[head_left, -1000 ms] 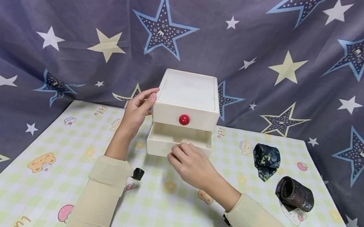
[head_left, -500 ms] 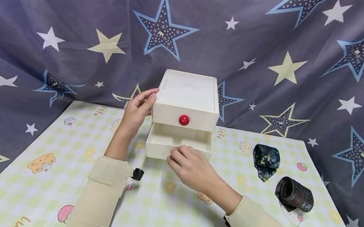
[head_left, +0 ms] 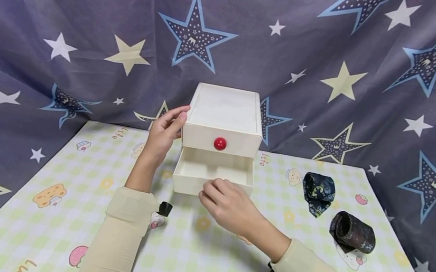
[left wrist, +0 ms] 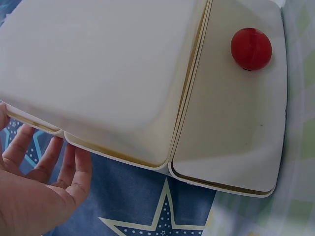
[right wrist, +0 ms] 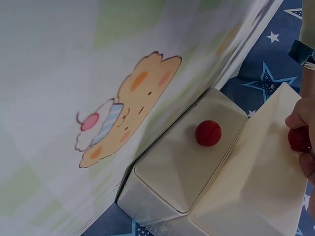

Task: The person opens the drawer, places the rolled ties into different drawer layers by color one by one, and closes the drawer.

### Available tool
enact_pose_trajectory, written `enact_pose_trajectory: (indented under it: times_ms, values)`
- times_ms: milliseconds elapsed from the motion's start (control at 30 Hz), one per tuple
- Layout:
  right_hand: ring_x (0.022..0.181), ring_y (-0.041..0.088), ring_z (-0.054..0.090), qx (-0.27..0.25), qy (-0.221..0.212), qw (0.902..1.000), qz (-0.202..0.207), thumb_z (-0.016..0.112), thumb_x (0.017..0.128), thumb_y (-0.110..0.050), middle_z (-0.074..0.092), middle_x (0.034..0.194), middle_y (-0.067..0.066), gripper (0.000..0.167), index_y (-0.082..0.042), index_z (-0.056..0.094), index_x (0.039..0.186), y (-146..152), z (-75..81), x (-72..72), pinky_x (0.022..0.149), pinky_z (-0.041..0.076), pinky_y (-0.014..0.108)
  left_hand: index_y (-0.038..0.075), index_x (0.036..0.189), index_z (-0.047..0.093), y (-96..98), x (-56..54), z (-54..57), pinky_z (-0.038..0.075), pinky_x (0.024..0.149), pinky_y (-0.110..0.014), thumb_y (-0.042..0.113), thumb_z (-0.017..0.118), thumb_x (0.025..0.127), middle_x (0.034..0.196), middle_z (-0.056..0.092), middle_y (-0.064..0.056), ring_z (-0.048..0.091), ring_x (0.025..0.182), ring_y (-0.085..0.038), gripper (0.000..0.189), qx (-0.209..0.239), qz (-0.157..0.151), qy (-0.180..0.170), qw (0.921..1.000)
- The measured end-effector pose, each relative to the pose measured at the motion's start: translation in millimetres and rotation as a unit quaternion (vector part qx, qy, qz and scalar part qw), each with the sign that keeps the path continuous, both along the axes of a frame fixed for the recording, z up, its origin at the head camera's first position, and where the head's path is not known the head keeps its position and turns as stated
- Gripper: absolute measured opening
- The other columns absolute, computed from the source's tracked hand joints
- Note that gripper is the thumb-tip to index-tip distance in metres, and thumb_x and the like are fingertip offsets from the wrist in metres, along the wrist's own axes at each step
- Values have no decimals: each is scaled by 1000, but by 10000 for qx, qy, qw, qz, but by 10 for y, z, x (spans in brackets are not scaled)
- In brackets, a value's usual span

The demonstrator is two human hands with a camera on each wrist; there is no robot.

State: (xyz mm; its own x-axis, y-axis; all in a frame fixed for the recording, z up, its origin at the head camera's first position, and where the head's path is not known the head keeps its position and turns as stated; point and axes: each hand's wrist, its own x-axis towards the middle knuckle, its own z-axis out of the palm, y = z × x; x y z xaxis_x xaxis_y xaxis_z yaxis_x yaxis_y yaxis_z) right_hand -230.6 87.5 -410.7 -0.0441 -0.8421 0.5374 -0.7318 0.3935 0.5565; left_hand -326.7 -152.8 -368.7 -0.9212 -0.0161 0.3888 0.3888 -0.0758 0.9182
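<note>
A white two-drawer box [head_left: 226, 108] stands at the back of the table. Its upper drawer is closed and bears a red knob [head_left: 220, 143]; the lower drawer [head_left: 188, 185] is pulled out, its visible inside bare. My left hand [head_left: 164, 134] rests its extended fingers against the box's left side; in the left wrist view those fingers [left wrist: 51, 160] lie along the side edge. With thumb and fingers, my right hand [head_left: 228, 205] pinches the lower drawer's red knob [right wrist: 298, 139], which the hand hides in the head view.
Two rolled neckties lie on the right of the table, a dark blue patterned one [head_left: 319, 191] and a dark brown one [head_left: 355, 232]. A checked, cartoon-printed cloth [head_left: 54, 234] covers the table. Behind the box hangs a star-patterned curtain [head_left: 247, 11].
My right hand has drawn the lower drawer further out toward me, showing more of its inside. The left hand stays at the box's side, and the neckties have not moved.
</note>
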Motion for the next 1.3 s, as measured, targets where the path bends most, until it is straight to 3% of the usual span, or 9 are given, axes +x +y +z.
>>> enact_pose_trajectory:
  times_ms: [733, 1300]
  values:
    - [93, 21, 57, -57, -93, 9999, 68, 41, 108, -4, 64, 106, 6, 31, -7, 72, 106, 18, -24, 91, 76, 50, 28, 11, 144, 60, 1, -4, 0, 52, 85, -32, 38, 63, 103, 134, 59, -8, 58, 107, -17, 49, -9, 15, -47, 10000]
    - [93, 24, 59, -395, -421, 9982, -157, 49, 100, -15, 66, 107, 6, 25, -9, 70, 111, 150, 117, 178, 82, 50, 34, 11, 144, 60, 1, 1, 7, 51, 87, -35, 37, 62, 104, 136, 57, -8, 57, 106, -15, 48, -25, 30, -37, 10000]
